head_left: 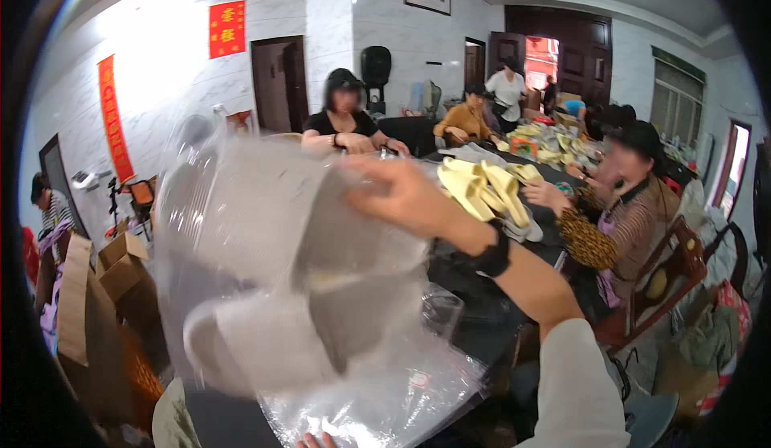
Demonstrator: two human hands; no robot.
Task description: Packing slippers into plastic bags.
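Note:
A pair of light grey slippers point(265, 335) is raised close in front of me, blurred by motion. Clear plastic bag film point(178, 199) wraps round their left side; how far it covers them I cannot tell. My right hand point(401, 195), with a black band at the wrist, is closed at the slippers' upper right edge, fingertips partly smeared. Below lies a stack of clear plastic bags point(385, 396) with a small red-and-white label. At the bottom edge only a few fingertips of my left hand point(316, 441) show, slightly apart against the bags.
On the black-covered table point(458, 275) several pale yellow slippers point(486, 187) lie in a pile. Co-workers sit along it, one close on the right point(622, 215), another across point(345, 118). Cardboard boxes point(88, 303) stand at left; a wooden chair point(662, 275) is at right.

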